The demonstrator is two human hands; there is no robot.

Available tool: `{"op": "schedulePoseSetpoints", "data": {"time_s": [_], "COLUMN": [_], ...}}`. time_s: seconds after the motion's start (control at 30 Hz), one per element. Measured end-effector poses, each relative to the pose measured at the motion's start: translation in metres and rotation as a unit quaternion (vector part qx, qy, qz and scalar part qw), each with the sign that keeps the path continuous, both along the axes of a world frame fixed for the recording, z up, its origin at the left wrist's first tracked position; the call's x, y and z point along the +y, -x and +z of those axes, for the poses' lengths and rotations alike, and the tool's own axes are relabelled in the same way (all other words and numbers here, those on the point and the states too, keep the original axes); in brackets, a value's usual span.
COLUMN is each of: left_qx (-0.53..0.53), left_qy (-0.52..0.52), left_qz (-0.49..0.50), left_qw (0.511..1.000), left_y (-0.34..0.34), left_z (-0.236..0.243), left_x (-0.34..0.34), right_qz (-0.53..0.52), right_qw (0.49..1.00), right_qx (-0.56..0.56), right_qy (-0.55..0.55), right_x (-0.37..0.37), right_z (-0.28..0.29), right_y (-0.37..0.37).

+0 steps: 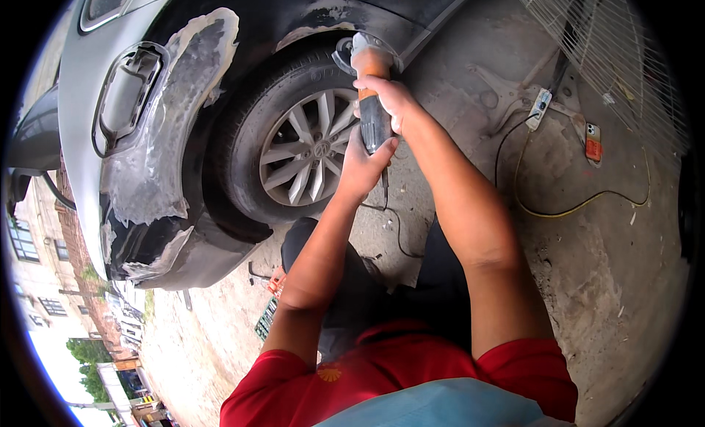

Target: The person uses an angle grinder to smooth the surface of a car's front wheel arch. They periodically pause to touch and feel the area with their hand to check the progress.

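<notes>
Both my hands are wrapped round an orange and black angle grinder [372, 63]. My left hand [362, 165] grips the dark rear end of its body, where the cord leaves. Farther forward, my right hand [393, 100] closes round the orange part near the head. The grinder's head is up at the wheel arch edge of a dark car fender [345, 19], just above the tyre [246, 144]; whether the disc touches the metal I cannot tell. Worn paint and bare patches show along that arch. The alloy wheel [316, 149] sits left of my hands.
A large sanded patch [158, 170] surrounds the lamp opening at left. On the concrete at right lie a power strip [540, 109], a looping yellow cable [580, 205] and a phone [593, 142]. A wire fan guard [609, 52] stands upper right. A green tool case [266, 318] lies by my left elbow.
</notes>
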State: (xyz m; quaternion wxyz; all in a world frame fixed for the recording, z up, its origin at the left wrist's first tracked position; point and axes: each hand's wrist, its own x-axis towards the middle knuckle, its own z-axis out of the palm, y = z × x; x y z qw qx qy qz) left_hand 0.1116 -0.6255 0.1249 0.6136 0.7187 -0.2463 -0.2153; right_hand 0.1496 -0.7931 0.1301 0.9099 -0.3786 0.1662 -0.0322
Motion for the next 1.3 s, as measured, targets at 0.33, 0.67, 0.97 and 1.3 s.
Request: {"op": "schedulePoseSetpoints", "data": {"time_s": [0.33, 0.67, 0.97, 1.3], "left_qx": [-0.062, -0.071, -0.118, -0.183], "left_qy": [-0.056, -0.048, -0.165, -0.208], "left_qz": [0.014, 0.021, 0.093, 0.184], "left_qw": [0.996, 0.996, 0.975, 0.943], "left_y": [-0.012, -0.002, -0.009, -0.011], "left_z": [0.005, 0.0, 0.016, 0.014], "left_x": [0.007, 0.017, 0.038, 0.058], "right_qz": [-0.004, 0.01, -0.074, -0.031], "right_qw": [0.999, 0.999, 0.992, 0.985], "right_qx": [-0.034, -0.038, -0.067, -0.153], "right_qy": [-0.021, 0.021, 0.077, 0.073], "right_x": [0.004, 0.017, 0.061, 0.09], "right_z": [0.009, 0.015, 0.003, 0.014], "right_y": [-0.001, 0.009, 0.002, -0.005]}}
